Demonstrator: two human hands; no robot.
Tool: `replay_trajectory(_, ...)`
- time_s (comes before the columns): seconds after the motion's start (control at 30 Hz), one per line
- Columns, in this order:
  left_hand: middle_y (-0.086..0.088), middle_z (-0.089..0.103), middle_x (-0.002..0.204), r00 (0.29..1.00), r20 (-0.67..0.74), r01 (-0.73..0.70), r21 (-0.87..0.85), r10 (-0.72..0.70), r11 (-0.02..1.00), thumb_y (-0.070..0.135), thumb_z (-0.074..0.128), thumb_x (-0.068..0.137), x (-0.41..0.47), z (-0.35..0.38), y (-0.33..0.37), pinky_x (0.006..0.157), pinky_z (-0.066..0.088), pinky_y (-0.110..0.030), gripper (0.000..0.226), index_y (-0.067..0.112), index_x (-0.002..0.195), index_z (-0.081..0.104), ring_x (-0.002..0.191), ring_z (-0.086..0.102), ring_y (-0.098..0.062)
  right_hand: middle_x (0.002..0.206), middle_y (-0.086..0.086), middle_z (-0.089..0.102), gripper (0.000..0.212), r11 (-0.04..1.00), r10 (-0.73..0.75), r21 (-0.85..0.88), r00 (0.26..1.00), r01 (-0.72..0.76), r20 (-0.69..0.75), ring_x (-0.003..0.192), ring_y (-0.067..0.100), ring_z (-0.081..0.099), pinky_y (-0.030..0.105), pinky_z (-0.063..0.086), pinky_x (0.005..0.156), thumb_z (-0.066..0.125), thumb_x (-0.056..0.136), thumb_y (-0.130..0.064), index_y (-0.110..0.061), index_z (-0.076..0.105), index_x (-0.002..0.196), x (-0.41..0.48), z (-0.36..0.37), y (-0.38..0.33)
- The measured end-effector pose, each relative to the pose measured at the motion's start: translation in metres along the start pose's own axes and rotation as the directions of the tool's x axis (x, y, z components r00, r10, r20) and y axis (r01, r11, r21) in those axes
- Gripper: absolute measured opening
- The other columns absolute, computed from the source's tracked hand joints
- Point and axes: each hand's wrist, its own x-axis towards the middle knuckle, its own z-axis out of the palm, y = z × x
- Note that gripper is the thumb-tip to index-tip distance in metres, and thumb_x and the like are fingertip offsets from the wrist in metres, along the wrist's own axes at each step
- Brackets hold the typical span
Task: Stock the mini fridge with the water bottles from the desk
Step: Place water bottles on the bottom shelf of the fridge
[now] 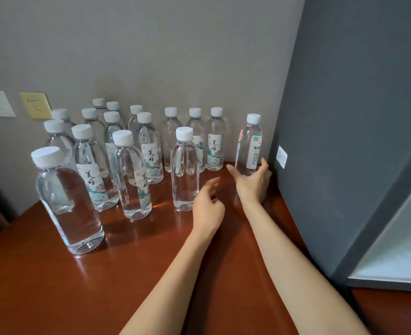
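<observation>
Right hand (254, 180) fingers (264, 165) spread around rightmost bottle (249, 146), left hand (208, 204) loosely open, other labels reading 美好 (214, 146)

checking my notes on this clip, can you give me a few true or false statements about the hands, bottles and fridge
1. The right hand is closing around the bottle nearest the fridge. True.
2. The left hand is gripping a bottle by its cap. False: it is open and holds nothing, beside the front middle bottle.
3. Every bottle cap in view is white. True.
4. The bottles stand on a glass shelf. False: they stand upright on a reddish-brown wooden desk.
5. The dark grey fridge is on the left of the desk. False: it is on the right, against the wall.
</observation>
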Motion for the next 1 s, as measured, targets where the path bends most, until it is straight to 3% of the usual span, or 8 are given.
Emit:
replay_trajectory(0.23,0.001,0.060,0.129,1.000,0.006,-0.013,0.040,0.012,0.999,-0.012,0.037,0.079,0.008,0.004,-0.004,0.095,0.045,-0.018,0.062,0.016,0.132,0.054,0.120,0.054,-0.010,0.129,0.015,0.049,0.087,0.994,0.074,-0.077,0.996,-0.078,-0.049,0.116,0.037,0.052,0.044,0.047,0.085,0.087,0.062,-0.043,-0.011,0.039,0.127,0.029,0.017,0.000)
replay_trajectory(0.37,0.000,0.058,0.131,1.000,0.011,-0.013,0.038,0.012,0.999,-0.010,0.039,0.081,0.008,0.002,-0.003,0.091,0.042,-0.014,0.061,0.016,0.133,0.053,0.119,0.053,-0.010,0.127,0.012,0.056,0.080,0.997,0.048,0.064,0.998,-0.046,-0.030,0.108,0.033,0.059,0.034,0.040,0.074,0.083,0.071,-0.032,-0.006,0.033,0.127,0.027,0.017,0.004)
replay_trajectory(0.47,0.000,0.055,0.135,0.999,0.022,-0.038,0.043,0.037,0.998,-0.009,0.040,0.082,0.003,0.003,0.000,0.096,0.043,-0.019,0.060,0.015,0.136,0.050,0.121,0.053,-0.012,0.119,0.008,0.060,0.070,0.972,0.045,0.226,0.996,-0.062,0.076,0.104,0.029,0.061,0.031,0.043,0.078,0.076,0.082,-0.030,-0.006,0.030,0.129,0.018,0.010,0.005)
replay_trajectory(0.6,-0.001,0.050,0.141,0.998,-0.002,-0.059,-0.003,0.059,0.998,-0.004,0.042,0.089,-0.006,0.003,0.002,0.097,0.039,-0.017,0.054,0.014,0.140,0.045,0.123,0.052,-0.014,0.130,0.014,0.055,0.043,0.751,0.147,0.595,0.951,-0.287,0.273,0.113,0.027,0.060,0.027,0.052,0.090,0.054,0.098,-0.028,-0.006,0.036,0.130,0.001,-0.005,-0.001)
replay_trajectory(0.67,-0.001,0.049,0.142,0.999,-0.027,-0.031,-0.086,0.029,0.996,-0.001,0.043,0.094,-0.012,0.001,0.003,0.100,0.037,-0.019,0.050,0.013,0.141,0.043,0.122,0.050,-0.012,0.123,0.017,0.058,0.030,0.639,0.160,0.667,0.914,-0.384,0.373,0.098,0.029,0.066,0.034,0.057,0.082,0.049,0.101,-0.028,-0.011,0.042,0.124,-0.009,-0.018,-0.003)
replay_trajectory(0.77,-0.002,0.050,0.141,0.999,-0.036,-0.003,-0.147,-0.003,0.989,0.004,0.044,0.098,-0.025,-0.001,0.005,0.106,0.034,-0.022,0.043,0.012,0.139,0.046,0.121,0.048,-0.007,0.100,0.016,0.065,0.034,0.535,0.137,0.688,0.854,-0.490,0.502,0.069,0.019,0.068,0.028,0.058,0.062,0.045,0.102,-0.030,-0.008,0.048,0.128,-0.031,-0.042,-0.006)
replay_trajectory(0.93,-0.006,0.056,0.135,0.998,-0.013,0.050,-0.279,-0.055,0.959,0.016,0.045,0.101,-0.053,-0.002,0.011,0.112,0.037,-0.040,0.035,0.008,0.135,0.052,0.127,0.051,-0.017,0.084,0.015,0.072,0.051,0.473,0.049,0.616,0.717,-0.630,0.695,0.070,0.026,0.067,0.030,0.054,0.067,0.059,0.079,-0.059,-0.013,0.073,0.095,-0.068,-0.083,-0.014)
replay_trajectory(1.0,-0.004,0.059,0.132,1.000,0.010,0.026,-0.290,-0.025,0.957,0.020,0.043,0.102,-0.068,-0.005,0.017,0.110,0.038,-0.037,0.034,0.007,0.131,0.056,0.125,0.053,-0.016,0.080,0.013,0.071,0.057,0.459,0.024,0.585,0.667,-0.669,0.744,0.064,0.020,0.067,0.028,0.055,0.064,0.061,0.073,-0.061,-0.011,0.071,0.097,-0.083,-0.096,-0.017)
